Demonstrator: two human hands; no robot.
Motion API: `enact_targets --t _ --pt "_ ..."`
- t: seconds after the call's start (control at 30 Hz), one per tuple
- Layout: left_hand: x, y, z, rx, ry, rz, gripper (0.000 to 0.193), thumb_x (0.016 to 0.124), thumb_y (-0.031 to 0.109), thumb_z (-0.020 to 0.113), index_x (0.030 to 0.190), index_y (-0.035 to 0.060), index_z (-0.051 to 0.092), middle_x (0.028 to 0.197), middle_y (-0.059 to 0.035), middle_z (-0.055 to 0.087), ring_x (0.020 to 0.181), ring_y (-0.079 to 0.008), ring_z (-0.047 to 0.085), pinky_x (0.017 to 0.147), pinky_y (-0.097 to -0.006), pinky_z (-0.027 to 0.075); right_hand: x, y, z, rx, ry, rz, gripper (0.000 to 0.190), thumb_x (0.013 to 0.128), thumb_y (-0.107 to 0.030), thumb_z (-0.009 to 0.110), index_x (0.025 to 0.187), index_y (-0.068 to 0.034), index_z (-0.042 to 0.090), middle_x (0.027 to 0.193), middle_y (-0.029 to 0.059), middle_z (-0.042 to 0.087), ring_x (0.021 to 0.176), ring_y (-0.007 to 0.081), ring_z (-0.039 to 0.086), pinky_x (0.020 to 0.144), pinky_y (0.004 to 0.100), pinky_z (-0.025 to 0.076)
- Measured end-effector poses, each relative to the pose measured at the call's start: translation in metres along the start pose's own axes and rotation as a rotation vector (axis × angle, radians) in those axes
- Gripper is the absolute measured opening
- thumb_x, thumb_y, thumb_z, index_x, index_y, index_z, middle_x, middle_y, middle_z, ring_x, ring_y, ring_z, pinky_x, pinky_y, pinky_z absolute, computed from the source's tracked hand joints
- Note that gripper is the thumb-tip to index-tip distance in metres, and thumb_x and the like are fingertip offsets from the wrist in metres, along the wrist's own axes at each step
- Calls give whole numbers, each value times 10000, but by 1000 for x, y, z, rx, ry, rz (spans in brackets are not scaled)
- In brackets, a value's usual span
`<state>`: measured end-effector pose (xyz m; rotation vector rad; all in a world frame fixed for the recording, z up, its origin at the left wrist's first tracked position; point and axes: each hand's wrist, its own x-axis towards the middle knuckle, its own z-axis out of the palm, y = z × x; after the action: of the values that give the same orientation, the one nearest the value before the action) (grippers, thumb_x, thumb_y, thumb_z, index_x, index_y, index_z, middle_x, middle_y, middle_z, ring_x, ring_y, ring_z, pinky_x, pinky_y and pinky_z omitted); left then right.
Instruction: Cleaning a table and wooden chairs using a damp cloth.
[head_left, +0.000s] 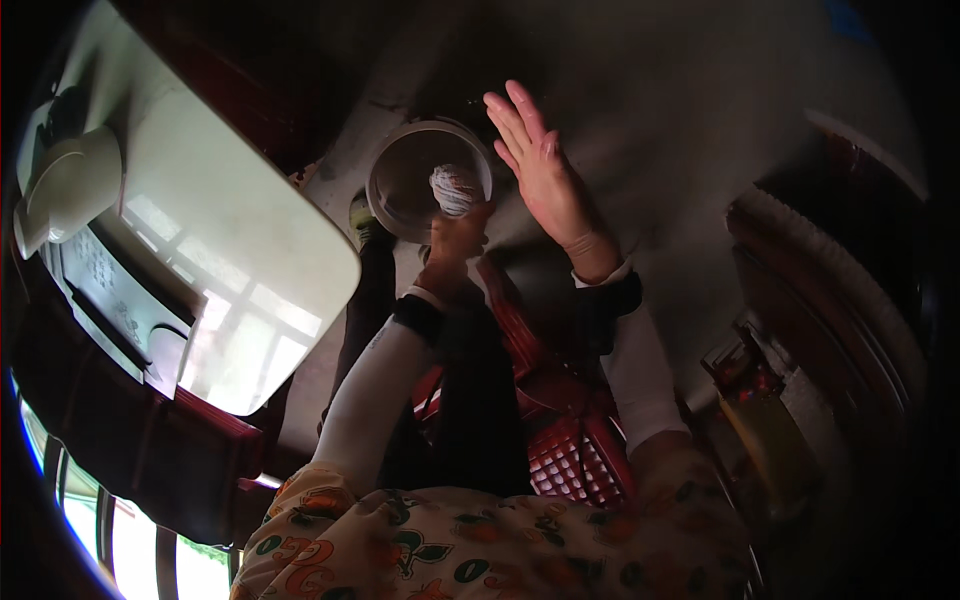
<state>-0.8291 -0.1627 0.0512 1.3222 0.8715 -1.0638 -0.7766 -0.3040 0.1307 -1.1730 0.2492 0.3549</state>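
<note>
My left hand (459, 234) is closed around the lower end of a bunched, grey-and-white twisted cloth or yarn bundle (454, 189). The bundle stands up from the fist, over the mouth of a round, light-coloured bucket (379, 217) near the floor. To the right of the bucket, my right hand (541, 161) is raised with its fingers extended and holds nothing. Its skin shines as if wet. Both wrists wear dark bands over pale sleeves. What lies inside the bucket is too dark to tell.
A glossy pale tabletop (247, 225) fills the left side, with a beige container (82, 180) and a printed box (112, 292) at its far edge. Between my legs and right arm is a red chair with a woven pattern (574, 469). Dark red furniture (817, 300) and a yellow object (757, 442) stand right.
</note>
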Motion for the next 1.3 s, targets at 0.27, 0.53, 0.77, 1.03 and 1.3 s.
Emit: enact_targets --t 0.27,0.53,0.77,1.03,1.3 --pt "-181 173 18 -271 -257 164 324 809 289 701 1006 39 643 822 -21 613 670 -116 563 591 -275 465 -33 -238 140 -729 -321 -904 866 929 -665 373 1514 -53 189 1546 172 266 1449 295 217 1158 454 151" --pt "-240 189 17 -377 -458 416 330 826 271 690 1076 65 625 853 -29 610 669 -117 566 602 -265 466 -41 -275 181 -569 -521 -722 925 888 -740 322 1504 -56 226 1526 181 305 1449 322 211 1168 496 95" --pt "-209 143 -13 -321 -258 919 347 841 255 679 1137 88 609 880 -37 607 667 -118 568 611 -255 467 -93 -272 182 -759 -527 -678 833 950 -652 277 1455 10 298 1465 195 369 1392 363 292 1145 494 179" --pt "-290 204 -5 -627 -450 222 262 789 240 762 957 171 573 792 19 560 595 -146 527 476 -247 372 -296 -241 113 -1034 -287 -228 742 967 -608 318 1344 17 454 1368 194 480 1297 358 431 1097 510 263" --pt "-319 198 5 -518 -605 307 375 793 317 751 1012 75 566 802 -34 578 596 -133 549 480 -253 433 -271 -313 195 -1242 -14 -153 576 908 -379 579 1351 -29 462 1318 162 523 1256 331 476 1073 549 269"
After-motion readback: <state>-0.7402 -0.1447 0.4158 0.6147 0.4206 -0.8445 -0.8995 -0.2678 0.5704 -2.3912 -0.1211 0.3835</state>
